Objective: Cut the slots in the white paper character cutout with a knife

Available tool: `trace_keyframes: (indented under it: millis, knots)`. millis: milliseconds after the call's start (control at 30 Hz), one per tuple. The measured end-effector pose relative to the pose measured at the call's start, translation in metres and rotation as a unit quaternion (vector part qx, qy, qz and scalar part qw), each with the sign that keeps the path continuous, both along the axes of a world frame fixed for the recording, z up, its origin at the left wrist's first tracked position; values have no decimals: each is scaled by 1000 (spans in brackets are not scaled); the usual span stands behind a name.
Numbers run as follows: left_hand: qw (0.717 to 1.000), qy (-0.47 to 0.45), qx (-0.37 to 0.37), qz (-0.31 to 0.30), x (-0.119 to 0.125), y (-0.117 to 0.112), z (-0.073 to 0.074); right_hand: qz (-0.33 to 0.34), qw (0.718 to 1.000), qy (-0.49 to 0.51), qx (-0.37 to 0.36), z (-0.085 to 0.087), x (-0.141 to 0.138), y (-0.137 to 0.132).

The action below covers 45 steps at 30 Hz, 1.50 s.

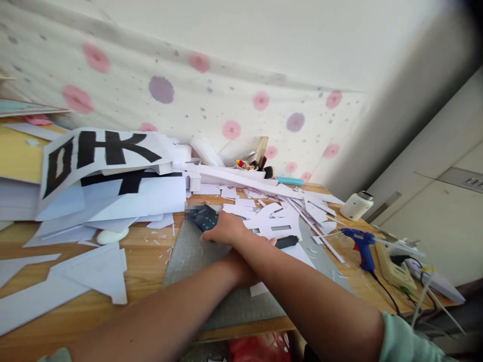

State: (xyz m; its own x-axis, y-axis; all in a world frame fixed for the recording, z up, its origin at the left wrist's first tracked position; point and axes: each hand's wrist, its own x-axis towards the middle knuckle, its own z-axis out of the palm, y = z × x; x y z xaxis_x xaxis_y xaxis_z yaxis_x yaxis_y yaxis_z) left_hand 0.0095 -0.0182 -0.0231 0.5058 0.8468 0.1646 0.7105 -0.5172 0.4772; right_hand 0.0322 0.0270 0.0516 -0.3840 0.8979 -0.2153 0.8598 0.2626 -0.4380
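Note:
My right hand [225, 229] reaches across from the lower right. It lies knuckles up, fingers curled onto the near edge of a dark phone [203, 216] at the far end of the grey cutting mat [188, 259]. My left forearm comes in from the lower left and passes under the right forearm. My left hand [241, 269] is almost wholly hidden there, so its fingers do not show. A black handle [287, 242] sticks out just beyond the right forearm; whether the left hand holds it is hidden.
White paper strips and cut shapes [281, 216] litter the wooden table [147, 254]. Sheets with big black letters [94, 153] are stacked at the left. A blue glue gun [360, 244], a white jar [356, 205] and a power strip [392, 264] lie at the right.

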Motion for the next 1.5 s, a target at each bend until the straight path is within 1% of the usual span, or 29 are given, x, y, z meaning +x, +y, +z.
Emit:
trace_keyframes:
  millis: [67,167,200,333,367,400,467,567,633,700,733,800,867,900,933,967,1000,1067,1100,1133,1167,1233,1333,1400,1433,1467,1500]
  knots:
    - [999,26,3,-32,-1,2,-2,7,999,28,-14,-11,-11,0]
    - [998,48,8,-47,-5,3,-2,59,994,63,-60,-18,-18,-4]
    - [997,52,12,-51,-6,2,-2,62,994,72,-56,-19,-18,-5]
    - [995,57,26,-72,-8,0,-1,12,992,121,26,-22,-12,-2]
    - [995,58,27,-73,-7,0,-3,15,990,138,35,-23,-10,-1]
    - [995,59,27,-73,-7,0,-5,31,986,156,40,-25,-9,-1]
    - [995,60,25,-74,-6,3,-10,85,978,184,48,-29,-8,-3]
    - [995,63,20,-80,-4,9,-19,161,969,179,57,-32,-8,-7]
    - [994,65,14,-88,-3,12,-21,174,971,154,54,-33,-10,-10]
    - [993,65,6,-94,-3,13,-19,172,972,148,55,-33,-11,-11]
    - [993,62,1,-95,-3,12,-16,169,971,160,60,-32,-12,-11]
    - [994,52,-3,-96,-3,10,-8,153,958,226,84,-27,-6,-8]
    - [995,39,-3,-91,-5,7,3,127,935,306,125,-18,11,-2]
    - [996,35,-4,-84,-6,7,8,115,927,327,145,-12,25,2]
    - [997,32,-6,-74,-7,7,12,107,926,320,171,-7,43,5]
    - [997,30,-7,-64,-7,8,16,92,931,293,197,-2,64,7]
    - [998,28,-8,-56,-8,9,18,76,944,241,212,1,87,8]
    - [998,21,-8,-51,-9,13,21,73,975,80,195,2,134,5]
    - [998,15,-9,-52,-9,14,21,71,980,6,188,0,154,0]
    - [998,8,-10,-54,-9,16,21,67,978,-50,190,-4,171,-6]
    - [998,-1,-14,-55,-10,17,20,85,975,-85,188,-9,184,-12]
    - [999,-18,-26,-42,-10,19,19,111,968,-120,190,-20,199,-22]
    - [997,-37,-63,-32,-13,21,19,107,964,-117,212,-32,207,-26]
    - [996,-37,-76,-26,-16,21,21,89,959,-77,257,-35,215,-22]
    - [996,-33,-75,-22,-17,21,23,68,955,-39,288,-35,221,-19]
    - [997,-29,-70,-17,-19,20,26,29,948,13,315,-36,228,-16]
    - [998,-21,-62,-15,-20,19,29,-25,939,77,333,-36,234,-14]
